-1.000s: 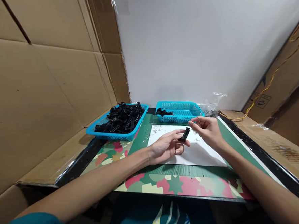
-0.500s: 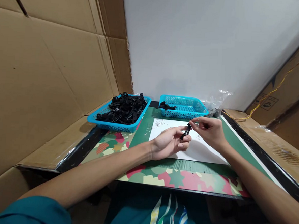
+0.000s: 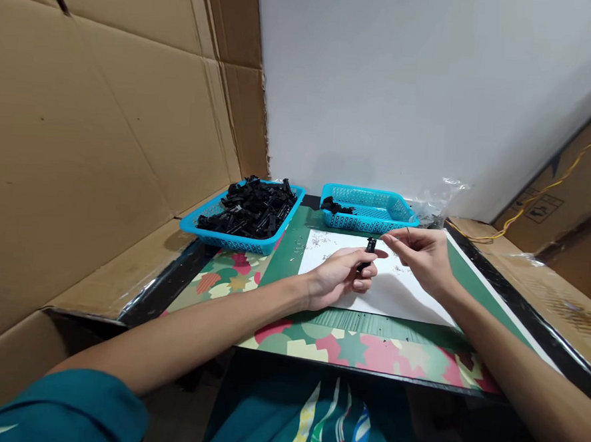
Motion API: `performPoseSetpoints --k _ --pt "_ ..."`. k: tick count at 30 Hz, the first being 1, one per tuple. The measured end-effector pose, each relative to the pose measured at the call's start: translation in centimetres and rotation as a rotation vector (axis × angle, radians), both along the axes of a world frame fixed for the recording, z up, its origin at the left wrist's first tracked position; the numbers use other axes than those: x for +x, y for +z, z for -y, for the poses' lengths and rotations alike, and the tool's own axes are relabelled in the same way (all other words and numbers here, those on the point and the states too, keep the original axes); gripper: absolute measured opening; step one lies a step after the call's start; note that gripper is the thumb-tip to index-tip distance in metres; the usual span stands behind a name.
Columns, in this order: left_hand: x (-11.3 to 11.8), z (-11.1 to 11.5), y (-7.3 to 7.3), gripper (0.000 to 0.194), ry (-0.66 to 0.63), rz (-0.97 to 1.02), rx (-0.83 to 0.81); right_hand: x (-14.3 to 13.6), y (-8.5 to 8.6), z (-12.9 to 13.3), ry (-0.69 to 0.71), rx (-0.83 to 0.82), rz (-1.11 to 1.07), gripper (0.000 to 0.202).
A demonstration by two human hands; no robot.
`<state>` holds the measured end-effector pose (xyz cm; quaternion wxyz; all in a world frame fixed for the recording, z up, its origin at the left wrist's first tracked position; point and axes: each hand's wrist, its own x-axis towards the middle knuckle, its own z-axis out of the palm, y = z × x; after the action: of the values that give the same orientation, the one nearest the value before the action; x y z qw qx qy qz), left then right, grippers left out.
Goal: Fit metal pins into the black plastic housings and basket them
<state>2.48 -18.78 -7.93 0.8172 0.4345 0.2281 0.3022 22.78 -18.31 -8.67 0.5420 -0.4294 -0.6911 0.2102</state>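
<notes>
My left hand [image 3: 341, 275] is closed around a small black plastic part [image 3: 369, 247], which it holds upright over a white sheet [image 3: 411, 298]. Just right of the part is my right hand [image 3: 422, 255], its thumb and forefinger pinched together. Whatever sits between those fingertips, if anything, is too small to name. Tiny thin pieces [image 3: 319, 239] lie scattered on the sheet's far left, with more of them beneath the right hand.
A blue basket [image 3: 247, 243] heaped with black parts [image 3: 256, 205] stands at the left. Behind the sheet, a second blue basket [image 3: 375, 224] holds a few black parts [image 3: 334, 205]. Beside it rests a clear plastic bag [image 3: 434, 206]. Cardboard walls [image 3: 132, 104] flank the table.
My right hand has drawn slightly away from the black part, to the right. The part, tilted before, now stands more upright in my left hand. The view has shifted a little.
</notes>
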Motion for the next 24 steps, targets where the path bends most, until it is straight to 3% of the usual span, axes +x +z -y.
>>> performPoseSetpoints --k 5,12,15,19,24 --pt "0.0 -0.4 -0.5 0.014 0.085 0.017 0.022 -1.0 -0.4 0.2 0.131 -0.141 -0.142 0.033" --pt "0.1 -0.4 -0.8 0.023 0.167 -0.090 0.149 -0.5 -0.5 0.1 0.085 -0.075 -0.009 0.032" --pt "0.1 -0.5 -1.1 0.024 0.277 -0.193 0.325 -0.3 -0.2 0.2 0.079 -0.021 0.082 0.029" --pt "0.0 -0.8 -1.6 0.018 0.436 -0.336 0.681 -0.2 0.3 0.6 0.084 0.009 0.182 0.030" --pt "-0.3 -0.7 -1.6 0.016 0.471 -0.450 0.871 0.1 0.7 0.7 0.097 -0.006 0.275 0.040"
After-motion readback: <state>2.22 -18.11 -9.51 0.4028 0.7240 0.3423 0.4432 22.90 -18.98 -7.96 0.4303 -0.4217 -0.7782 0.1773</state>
